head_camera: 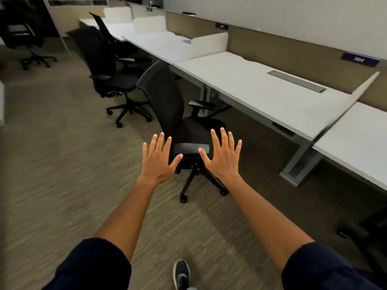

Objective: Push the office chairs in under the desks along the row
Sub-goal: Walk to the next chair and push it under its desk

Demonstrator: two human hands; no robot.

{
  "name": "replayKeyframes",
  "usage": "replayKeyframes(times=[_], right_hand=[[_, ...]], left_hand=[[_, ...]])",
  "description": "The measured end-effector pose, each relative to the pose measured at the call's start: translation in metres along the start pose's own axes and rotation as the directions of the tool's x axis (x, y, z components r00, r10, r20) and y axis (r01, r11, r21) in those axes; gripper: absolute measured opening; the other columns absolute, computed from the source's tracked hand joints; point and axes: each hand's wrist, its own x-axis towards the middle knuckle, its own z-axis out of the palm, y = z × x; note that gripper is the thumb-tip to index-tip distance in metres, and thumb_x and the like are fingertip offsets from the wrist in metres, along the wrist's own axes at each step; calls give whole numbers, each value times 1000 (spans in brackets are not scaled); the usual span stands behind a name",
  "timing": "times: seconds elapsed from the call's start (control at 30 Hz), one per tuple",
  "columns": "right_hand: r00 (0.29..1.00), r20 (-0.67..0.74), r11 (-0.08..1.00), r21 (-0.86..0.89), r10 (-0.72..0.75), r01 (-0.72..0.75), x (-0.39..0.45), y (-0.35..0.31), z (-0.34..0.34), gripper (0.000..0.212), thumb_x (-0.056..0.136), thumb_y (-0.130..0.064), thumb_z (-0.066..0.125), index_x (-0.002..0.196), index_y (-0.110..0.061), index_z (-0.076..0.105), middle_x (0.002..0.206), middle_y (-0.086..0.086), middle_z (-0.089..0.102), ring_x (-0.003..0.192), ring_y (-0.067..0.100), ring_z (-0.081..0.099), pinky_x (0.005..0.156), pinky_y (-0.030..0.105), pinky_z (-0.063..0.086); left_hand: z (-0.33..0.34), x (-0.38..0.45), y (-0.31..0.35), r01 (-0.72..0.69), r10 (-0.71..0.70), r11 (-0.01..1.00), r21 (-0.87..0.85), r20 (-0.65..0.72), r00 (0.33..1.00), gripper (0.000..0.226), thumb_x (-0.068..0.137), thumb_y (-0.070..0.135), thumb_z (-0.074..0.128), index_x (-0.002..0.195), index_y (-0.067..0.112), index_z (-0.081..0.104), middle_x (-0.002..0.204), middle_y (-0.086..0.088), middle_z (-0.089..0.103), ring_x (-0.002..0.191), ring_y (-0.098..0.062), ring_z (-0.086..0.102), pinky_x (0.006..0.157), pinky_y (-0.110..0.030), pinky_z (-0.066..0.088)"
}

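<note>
A black mesh-backed office chair (167, 101) stands on the carpet, out from the nearest white desk (261, 91) and turned sideways to it. My left hand (158, 159) and my right hand (223, 155) are both raised in front of me with fingers spread, holding nothing, on either side of the chair's near armrest (191, 147). Neither hand touches the chair. A second black chair (100, 65) stands further along the row, also out from its desk (165, 45). A third chair (104, 28) is at the far desk.
Low white dividers (211, 41) separate the desks, and a tan partition wall (293, 49) runs behind them. A grey desk leg and foot (297, 166) stand at right. Another black chair (27, 40) sits at far left. My shoe (181, 273) is on the carpet.
</note>
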Motion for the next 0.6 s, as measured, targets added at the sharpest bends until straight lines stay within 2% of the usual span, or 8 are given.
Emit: replayKeyframes(times=[0.13,0.23,0.4,0.6], right_hand=[[1000,-1,999,36,-19,19,64,-50,43,82,92,-73,27,158,-25,23,166,13,22,152,39,18,118,67,14],[1000,-5,998,54,-21,21,125,-87,75,83,92,-73,25,159,-25,23,166,13,21,152,39,18,118,67,13],[998,-37,992,116,53,-48,238,-143,126,81,93,-72,28,158,-24,24,165,13,22,152,39,19,118,67,15],[995,-15,985,140,103,-100,339,-186,169,80,94,-71,30,159,-26,20,167,11,18,153,37,15,119,65,11]], left_hand=[[0,46,-71,8,-8,1000,12,20,1000,80,97,66,26,160,18,15,169,-9,1,155,-26,-8,123,-56,-3],[-3,96,-125,0,0,999,40,21,1000,83,95,70,21,160,18,16,169,-9,2,156,-26,-7,123,-55,-2],[-19,206,-210,-45,42,996,78,40,998,88,91,73,16,160,18,17,169,-9,5,156,-27,-3,123,-57,1],[-32,329,-278,-81,79,994,76,35,996,82,95,67,25,160,18,19,169,-8,6,156,-26,-3,123,-56,0]])
